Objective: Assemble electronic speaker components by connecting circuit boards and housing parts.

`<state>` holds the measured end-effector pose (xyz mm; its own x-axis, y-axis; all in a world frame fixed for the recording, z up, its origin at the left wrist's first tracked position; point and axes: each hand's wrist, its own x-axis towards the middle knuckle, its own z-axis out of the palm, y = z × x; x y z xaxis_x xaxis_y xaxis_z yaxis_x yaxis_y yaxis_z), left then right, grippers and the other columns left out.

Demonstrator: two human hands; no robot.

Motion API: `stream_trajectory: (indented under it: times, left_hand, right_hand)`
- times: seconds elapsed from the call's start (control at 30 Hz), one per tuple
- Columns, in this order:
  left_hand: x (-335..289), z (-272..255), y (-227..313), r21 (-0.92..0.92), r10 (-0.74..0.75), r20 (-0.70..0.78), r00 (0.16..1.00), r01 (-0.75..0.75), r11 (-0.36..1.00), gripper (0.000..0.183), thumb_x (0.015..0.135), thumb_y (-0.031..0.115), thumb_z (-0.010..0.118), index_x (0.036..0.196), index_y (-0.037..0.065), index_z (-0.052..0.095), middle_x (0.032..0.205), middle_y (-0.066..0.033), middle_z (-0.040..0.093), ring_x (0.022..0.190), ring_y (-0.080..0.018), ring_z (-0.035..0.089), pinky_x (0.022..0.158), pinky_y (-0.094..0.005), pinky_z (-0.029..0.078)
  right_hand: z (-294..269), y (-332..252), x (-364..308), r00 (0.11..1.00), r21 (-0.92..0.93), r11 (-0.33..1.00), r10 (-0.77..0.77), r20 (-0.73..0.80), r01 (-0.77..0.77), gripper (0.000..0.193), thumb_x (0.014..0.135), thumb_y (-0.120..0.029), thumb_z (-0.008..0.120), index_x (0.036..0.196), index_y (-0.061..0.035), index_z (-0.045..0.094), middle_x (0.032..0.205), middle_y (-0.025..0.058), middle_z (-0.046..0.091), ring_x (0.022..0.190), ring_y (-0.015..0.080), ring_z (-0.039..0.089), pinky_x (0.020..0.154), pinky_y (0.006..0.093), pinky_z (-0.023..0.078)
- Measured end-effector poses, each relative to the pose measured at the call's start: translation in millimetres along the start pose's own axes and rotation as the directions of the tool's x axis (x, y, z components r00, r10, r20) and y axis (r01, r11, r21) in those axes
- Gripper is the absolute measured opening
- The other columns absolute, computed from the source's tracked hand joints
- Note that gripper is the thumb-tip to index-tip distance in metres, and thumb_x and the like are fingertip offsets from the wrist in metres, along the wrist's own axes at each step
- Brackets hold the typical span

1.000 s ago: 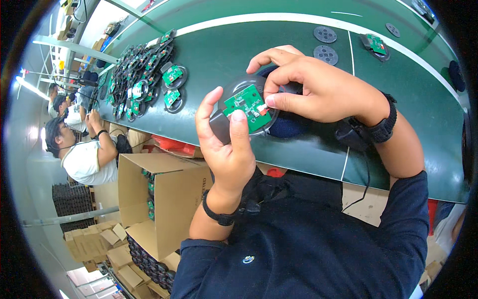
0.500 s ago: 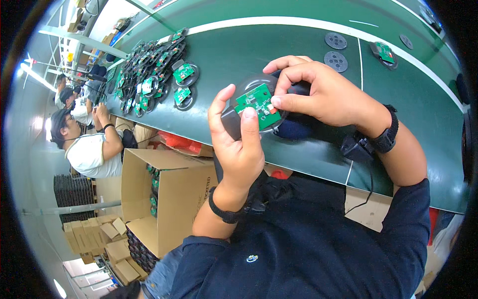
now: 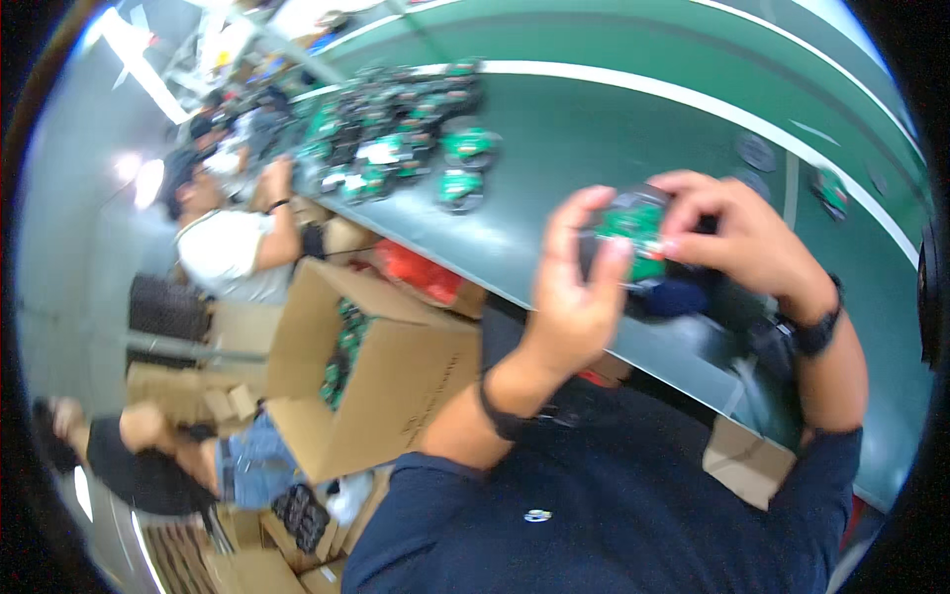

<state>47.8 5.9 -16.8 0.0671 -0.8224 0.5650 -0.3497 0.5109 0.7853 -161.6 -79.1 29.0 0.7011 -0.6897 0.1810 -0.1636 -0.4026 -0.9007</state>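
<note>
A round black part with a green circuit board (image 3: 633, 226) on its face is held up over the green bench, blurred by motion. My left hand (image 3: 579, 292) grips its left side, fingers behind and thumb over the front lower edge. From the right, my right hand (image 3: 747, 238) closes thumb and fingers on the board's right side, near a small red-and-white piece. Whether anything finer sits in that pinch cannot be made out. Two similar board units, an upper unit (image 3: 469, 146) and a lower unit (image 3: 460, 190), lie on the bench to the left.
A heap of board units (image 3: 381, 119) covers the bench's far left. Black discs (image 3: 755, 151) and another board unit (image 3: 829, 192) lie at the right. An open cardboard box (image 3: 406, 386) with boards stands beside me. One co-worker (image 3: 233, 243) sits left; another person (image 3: 148, 460) is behind the box.
The view has swung, so the bench, heap and box appear farther right. Both hands still hold the round part. A person in denim now shows at the lower left.
</note>
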Motion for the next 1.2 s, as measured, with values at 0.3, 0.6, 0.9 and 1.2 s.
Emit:
stream_trajectory:
  times: [0.3,0.6,0.9,1.2]
  left_hand:
    - [-8,8,9,-0.248,-0.108,0.127,0.986,0.137,0.959,0.048,0.101,0.012,0.059,0.145,0.002,0.042,0.121,-0.0116,0.059,0.107,-0.0165,0.058,0.095,-0.0315,0.047]
    - [-13,18,15,-0.288,-0.124,0.07,0.99,0.14,0.947,0.048,0.102,0.012,0.058,0.146,0.002,0.041,0.123,-0.0127,0.059,0.113,-0.0179,0.057,0.099,-0.0318,0.045]
    - [-19,14,24,-0.299,-0.205,-0.018,0.979,0.191,0.935,0.046,0.097,0.007,0.06,0.14,-0.002,0.045,0.131,-0.0156,0.056,0.103,-0.0214,0.064,0.087,-0.0322,0.054]
    - [-34,19,36,0.228,0.506,0.279,0.816,-0.568,0.791,0.052,0.077,0.007,0.076,0.126,0.015,0.063,0.124,-0.0188,0.066,0.094,-0.029,0.065,0.078,-0.037,0.054]
  right_hand:
    - [7,-14,-17,0.976,0.13,0.982,0.153,-0.153,-0.133,0.018,0.067,-0.008,0.084,0.072,-0.0036,0.066,0.127,0.0125,0.056,0.12,0.0262,0.054,0.106,0.0357,0.037]
    - [5,-16,-15,0.975,0.232,0.961,0.185,-0.122,-0.153,0.019,0.067,-0.006,0.085,0.07,-0.0028,0.067,0.124,0.0133,0.058,0.118,0.0257,0.056,0.104,0.0348,0.039]
    - [-18,-1,-6,0.994,0.179,0.984,0.011,-0.111,0.009,0.021,0.091,-0.018,0.071,0.086,0.0014,0.071,0.116,0.0132,0.068,0.104,0.018,0.062,0.092,0.0325,0.048]
    - [-13,18,-5,0.969,-0.383,0.89,-0.218,0.117,0.246,0.028,0.089,-0.014,0.07,0.116,-0.0068,0.069,0.135,0.0159,0.06,0.124,0.034,0.056,0.105,0.0425,0.046]
